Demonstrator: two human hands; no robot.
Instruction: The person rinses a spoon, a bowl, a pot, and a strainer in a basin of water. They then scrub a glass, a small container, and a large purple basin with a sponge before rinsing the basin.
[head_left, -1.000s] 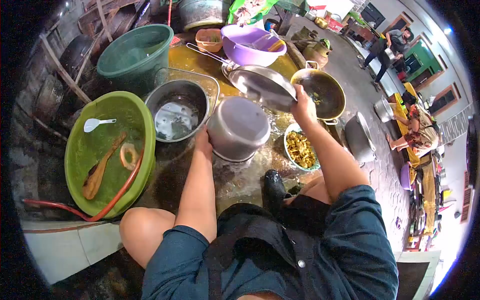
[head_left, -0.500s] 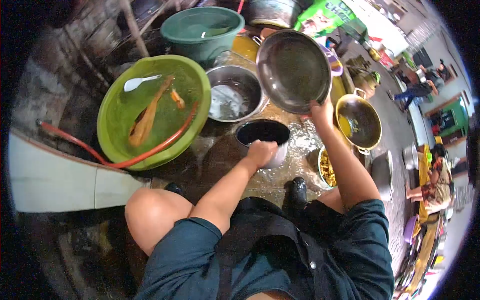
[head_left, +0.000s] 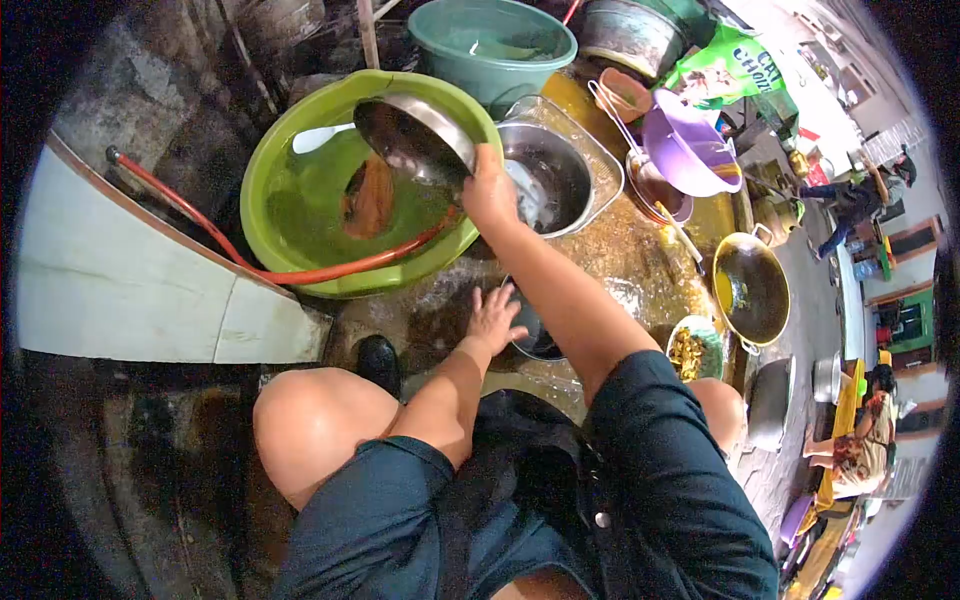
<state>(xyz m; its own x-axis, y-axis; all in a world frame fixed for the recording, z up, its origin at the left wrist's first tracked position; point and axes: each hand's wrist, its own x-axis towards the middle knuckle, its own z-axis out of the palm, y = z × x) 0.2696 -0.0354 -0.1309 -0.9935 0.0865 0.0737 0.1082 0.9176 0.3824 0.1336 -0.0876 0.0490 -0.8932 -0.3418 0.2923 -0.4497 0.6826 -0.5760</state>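
Note:
My right hand (head_left: pixel 492 192) grips a wide metal bowl (head_left: pixel 425 135) by its rim. The bowl is tilted over a large green tub (head_left: pixel 262 235) of water. A white rice scoop (head_left: pixel 318 139) and a brown wooden piece (head_left: pixel 370 198) lie in the tub, and an orange hose (head_left: pixel 340 270) crosses its near rim. Fingers spread, my left hand (head_left: pixel 493 318) is beside a dark pot (head_left: pixel 535 330), partly hidden by my right forearm. Right of the tub stands a metal pot (head_left: pixel 570 165) with sudsy water in it.
Behind stands a teal tub (head_left: pixel 490 75). To the right are a purple basin (head_left: pixel 685 150), a two-handled wok (head_left: pixel 750 290) and a bowl of yellowish pieces (head_left: pixel 705 345) on the wet floor. Two people are farther off at the right. A tiled ledge (head_left: pixel 150 270) borders the left.
My right hand has swung left with the metal bowl, from above the wet floor to over the green tub. My left hand has opened and shifted slightly left of the dark pot.

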